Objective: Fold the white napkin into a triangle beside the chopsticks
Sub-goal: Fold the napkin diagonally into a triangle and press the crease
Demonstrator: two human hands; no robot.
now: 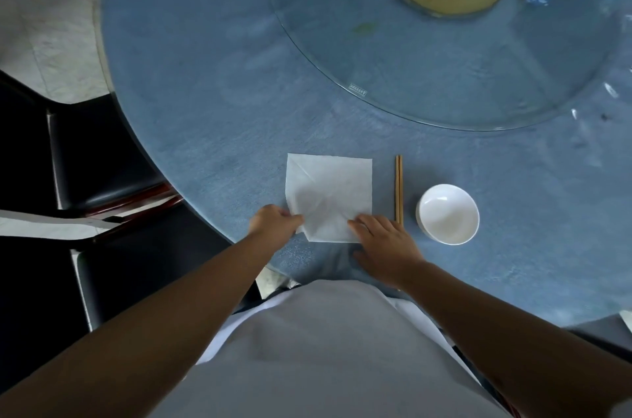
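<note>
Clearly the thin white paper napkin (329, 197) is light, limp and easily torn; it lies spread square on the blue clothed table (212, 130), just left of the paired wooden chopsticks (398, 190). The left hand (273, 222) pinches its near-left corner, the best hold for folding, while the right hand (383, 244) presses flat and open on the near-right corner.

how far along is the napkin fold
Done: the white napkin lies spread as a square on the blue tablecloth, just left of the chopsticks. In hand: the left hand pinches its near left corner and the right hand rests on the near right corner. Left: the diagonal fold; no triangle yet.
</note>
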